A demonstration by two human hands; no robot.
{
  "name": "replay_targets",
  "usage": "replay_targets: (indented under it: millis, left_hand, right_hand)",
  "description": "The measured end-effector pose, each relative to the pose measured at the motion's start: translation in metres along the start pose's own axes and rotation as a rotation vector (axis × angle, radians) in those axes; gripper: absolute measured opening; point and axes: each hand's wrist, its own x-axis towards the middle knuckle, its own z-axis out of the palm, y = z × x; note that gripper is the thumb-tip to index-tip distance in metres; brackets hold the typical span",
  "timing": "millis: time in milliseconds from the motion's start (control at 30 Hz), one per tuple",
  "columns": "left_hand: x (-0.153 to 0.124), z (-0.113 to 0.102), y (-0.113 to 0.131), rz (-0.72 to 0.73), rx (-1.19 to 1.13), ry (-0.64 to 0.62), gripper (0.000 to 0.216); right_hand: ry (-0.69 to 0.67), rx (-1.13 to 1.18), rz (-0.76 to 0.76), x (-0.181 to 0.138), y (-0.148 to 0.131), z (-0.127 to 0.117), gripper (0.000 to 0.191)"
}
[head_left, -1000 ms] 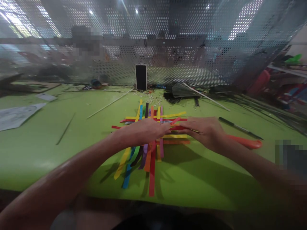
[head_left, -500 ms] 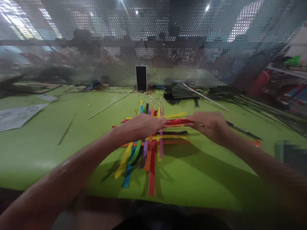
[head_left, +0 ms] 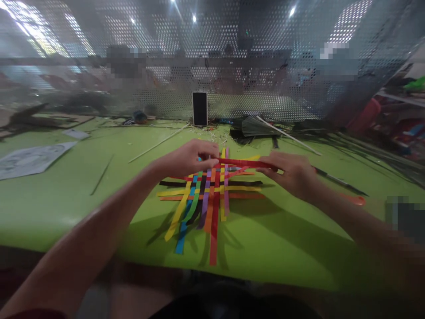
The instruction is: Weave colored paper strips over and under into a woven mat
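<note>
A lattice of coloured strips lies on the green table, the strips crossing over and under one another. A red strip stretches between my hands, above the far part of the lattice. My left hand pinches it at the left, over the far left of the weave, and hides the strips beneath. My right hand has its fingers closed on the strip's right end, past the lattice's right edge. Yellow, blue, green, black, purple, orange and red ends fan out towards me.
A phone-like dark slab stands upright at the back, by a perforated metal screen. Dark fibre bundles and thin sticks lie behind the weave. A black pen-like tool and an orange ring-shaped thing lie right; drawn-on paper lies left.
My left hand has lifted off the weave's middle and moved slightly away from me and left. More of the red strip now shows between my hands.
</note>
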Motion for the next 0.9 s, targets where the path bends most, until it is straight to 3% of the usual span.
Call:
replay_targets:
  millis: [133,300,500,900]
  left_hand:
    - [0.0,-0.003,0.003,-0.039,0.017,0.04,0.033]
    - [0.0,0.001,0.004,-0.145,-0.057,-0.035,0.037]
    - [0.001,0.005,0.012,-0.047,-0.117,-0.162,0.023]
    - [-0.003,-0.011,-0.004,-0.092,-0.193,-0.275,0.02]
  right_hand:
    - [0.012,0.04,-0.004,0.003,-0.013,-0.005,0.024]
    - [0.034,0.058,-0.017,0.003,-0.025,-0.005,0.023]
    - [0.048,0.063,-0.094,0.001,-0.037,0.002,0.024]
    - [-0.077,0.158,-0.01,0.004,-0.001,-0.004,0.028]
